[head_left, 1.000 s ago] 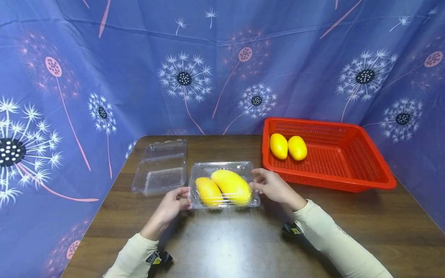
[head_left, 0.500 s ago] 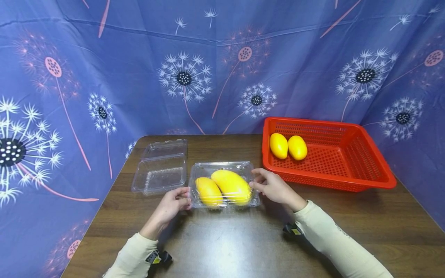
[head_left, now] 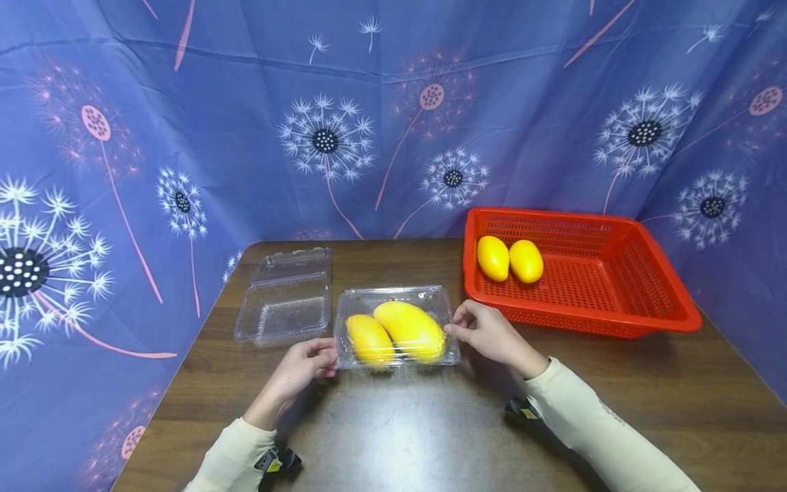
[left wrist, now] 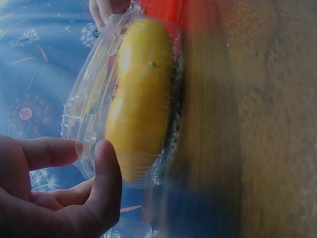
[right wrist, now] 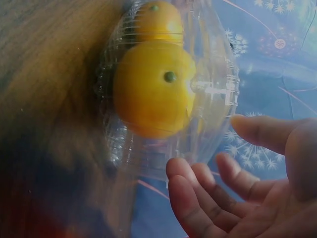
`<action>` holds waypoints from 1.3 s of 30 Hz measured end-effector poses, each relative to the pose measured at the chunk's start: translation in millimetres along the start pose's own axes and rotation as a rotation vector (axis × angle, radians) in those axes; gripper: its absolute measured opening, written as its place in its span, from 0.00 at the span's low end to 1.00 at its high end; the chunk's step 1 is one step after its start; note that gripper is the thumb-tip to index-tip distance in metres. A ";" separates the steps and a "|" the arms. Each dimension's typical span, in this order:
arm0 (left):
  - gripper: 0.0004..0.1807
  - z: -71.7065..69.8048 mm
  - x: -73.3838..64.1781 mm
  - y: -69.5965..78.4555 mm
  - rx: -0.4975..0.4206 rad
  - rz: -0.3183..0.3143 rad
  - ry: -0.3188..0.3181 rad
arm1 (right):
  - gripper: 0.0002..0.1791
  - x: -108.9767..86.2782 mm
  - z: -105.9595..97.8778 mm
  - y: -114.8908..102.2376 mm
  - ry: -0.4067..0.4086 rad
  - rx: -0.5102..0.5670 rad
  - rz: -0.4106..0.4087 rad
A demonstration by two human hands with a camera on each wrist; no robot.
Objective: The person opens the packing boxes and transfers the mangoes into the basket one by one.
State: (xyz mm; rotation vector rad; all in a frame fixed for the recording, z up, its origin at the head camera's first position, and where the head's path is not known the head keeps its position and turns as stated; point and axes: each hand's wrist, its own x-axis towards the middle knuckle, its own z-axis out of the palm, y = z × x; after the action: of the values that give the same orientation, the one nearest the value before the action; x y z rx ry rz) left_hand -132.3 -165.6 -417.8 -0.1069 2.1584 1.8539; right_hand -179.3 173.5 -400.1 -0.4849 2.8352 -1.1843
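A clear plastic clamshell container [head_left: 359, 295] with its lid down stands mid-table. Inside lie two yellow mangoes, a smaller one [head_left: 370, 339] on the left and a bigger one [head_left: 410, 331] on the right. My left hand [head_left: 299, 372] pinches the container's left edge, its thumb over the rim in the left wrist view. At the opposite end, my right hand [head_left: 490, 333] has its fingers loosely bent beside the right edge. In the right wrist view those fingers [right wrist: 184, 198] hold nothing and their tips lie close to the lid's edge; whether any touches it I cannot tell.
Left of the clamshell, a second clear container [head_left: 289, 304] lies with its lid folded back. A red plastic basket [head_left: 590, 318] at the right back holds two more mangoes [head_left: 509, 260]. A blue dandelion-print cloth [head_left: 381, 137] hangs behind the wooden table.
My right hand has drawn slightly right, away from the container's edge. The left hand and the container have hardly moved.
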 end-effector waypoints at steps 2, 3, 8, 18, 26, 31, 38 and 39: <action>0.20 -0.8 -0.7 -1.1 0.004 -0.012 -0.008 | 0.10 -1.3 -1.0 0.3 -0.001 -0.021 -0.009; 0.19 -1.3 -1.2 -1.4 0.009 -0.016 -0.018 | 0.10 -1.9 -1.4 0.8 -0.009 -0.027 -0.014; 0.17 -3.5 -2.6 -5.2 0.023 -0.043 -0.049 | 0.09 -5.4 -1.7 3.5 -0.066 -0.031 -0.019; 0.12 -10.0 -5.5 -19.9 -0.221 -0.133 -0.200 | 0.03 -15.6 2.5 11.1 -0.120 -0.018 -0.211; 0.13 -4.1 -9.1 -22.4 -0.386 -0.158 -0.284 | 0.03 -17.6 3.3 13.0 -0.119 -0.028 -0.304; 0.10 6.7 -13.1 -22.3 -0.401 -0.161 -0.282 | 0.03 -19.9 3.4 12.3 -0.115 -0.029 -0.323; 0.08 27.7 -14.6 -23.1 -0.491 -0.190 -0.286 | 0.04 -19.8 -0.2 6.7 -0.133 -0.093 -0.378; 0.08 31.5 -14.4 -22.9 -0.512 -0.198 -0.286 | 0.04 -19.7 -0.8 5.3 -0.139 -0.102 -0.382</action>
State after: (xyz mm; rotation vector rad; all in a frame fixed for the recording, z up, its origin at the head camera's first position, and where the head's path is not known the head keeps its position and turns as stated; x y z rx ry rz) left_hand -107.6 -140.6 -439.9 -0.1459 1.4018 2.1070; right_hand -162.1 183.3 -404.9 -1.1074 2.7689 -1.0017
